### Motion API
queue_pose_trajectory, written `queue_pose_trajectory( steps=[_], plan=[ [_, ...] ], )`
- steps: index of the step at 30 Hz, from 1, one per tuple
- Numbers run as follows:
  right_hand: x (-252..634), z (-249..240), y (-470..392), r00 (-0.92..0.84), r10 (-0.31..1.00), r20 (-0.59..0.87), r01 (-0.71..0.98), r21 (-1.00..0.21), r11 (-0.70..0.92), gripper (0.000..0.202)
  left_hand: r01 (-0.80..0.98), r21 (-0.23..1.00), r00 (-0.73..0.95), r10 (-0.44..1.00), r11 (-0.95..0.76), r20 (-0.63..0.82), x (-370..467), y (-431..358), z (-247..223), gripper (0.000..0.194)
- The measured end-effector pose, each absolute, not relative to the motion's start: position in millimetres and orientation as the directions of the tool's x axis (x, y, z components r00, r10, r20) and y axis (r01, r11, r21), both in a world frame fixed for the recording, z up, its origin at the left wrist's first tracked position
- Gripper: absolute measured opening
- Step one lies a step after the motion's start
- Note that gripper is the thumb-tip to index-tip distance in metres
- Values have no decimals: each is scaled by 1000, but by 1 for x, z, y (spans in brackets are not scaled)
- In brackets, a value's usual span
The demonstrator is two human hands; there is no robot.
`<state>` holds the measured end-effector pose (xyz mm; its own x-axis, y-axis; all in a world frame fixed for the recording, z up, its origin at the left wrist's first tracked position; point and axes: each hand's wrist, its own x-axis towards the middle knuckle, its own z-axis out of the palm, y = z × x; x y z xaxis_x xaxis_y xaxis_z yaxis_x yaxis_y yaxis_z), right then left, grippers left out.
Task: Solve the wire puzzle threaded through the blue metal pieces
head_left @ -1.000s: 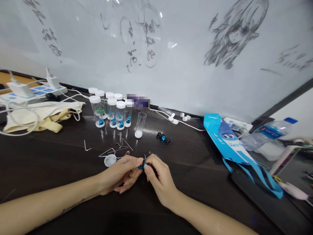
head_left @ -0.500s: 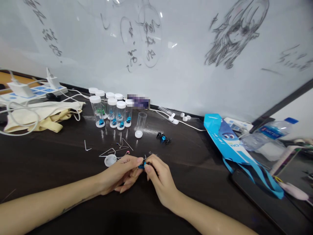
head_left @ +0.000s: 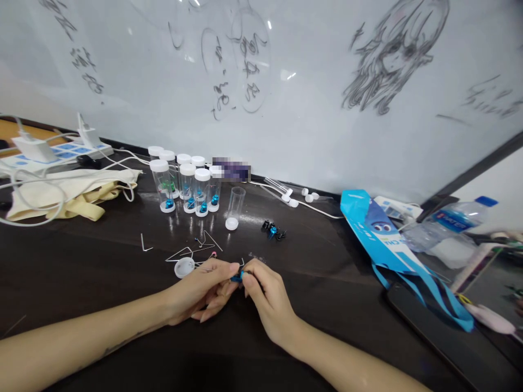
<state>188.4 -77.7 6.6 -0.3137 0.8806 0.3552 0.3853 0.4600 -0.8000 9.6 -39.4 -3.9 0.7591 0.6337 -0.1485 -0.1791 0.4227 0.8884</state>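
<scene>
A small blue part (head_left: 237, 277) is pinched between my two hands over the dark table. My left hand (head_left: 210, 288) grips its left side with thumb and fingers. The fingers of my right hand (head_left: 263, 288) close on its right side, where something dark shows. A white cap (head_left: 184, 267) lies beside my left hand, with thin metal wires (head_left: 180, 254) around it. Beyond my hands stands a clear open tube (head_left: 236, 209) on a white base. Blue and black small parts (head_left: 273, 232) lie to its right.
Several capped clear tubes (head_left: 202, 190) stand at the back left. An L-shaped key (head_left: 143, 243) lies on the left. White caps (head_left: 309, 195) lie near the whiteboard (head_left: 302, 120). On the right are a blue bag (head_left: 371, 223), a water bottle (head_left: 457, 218) and a dark flat object (head_left: 433, 337).
My right thumb and fingers have shifted very slightly on the small blue part. Otherwise the hands and the table look the same.
</scene>
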Motion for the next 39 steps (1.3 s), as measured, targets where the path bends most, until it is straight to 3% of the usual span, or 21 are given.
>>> queue_pose_trajectory(
  steps=[4,11,22,34,39],
  plan=[
    [190,2,-77,-316,895,313,373,-827,421,47,-153,890,765,622,429,-168,10,-40,-5,48],
    [187,10,-78,-305,882,359,396,-794,461,23,-207,880,742,655,427,-144,11,-40,-3,52],
    [188,9,-78,-301,872,386,366,-798,479,14,-219,868,728,667,446,-159,11,-40,-3,49],
    [190,4,-76,-314,890,330,357,-828,433,42,-162,886,763,624,435,-167,10,-40,-5,48],
    [188,8,-77,-298,877,377,359,-807,469,28,-188,883,753,640,430,-152,11,-40,-3,50]
  ],
)
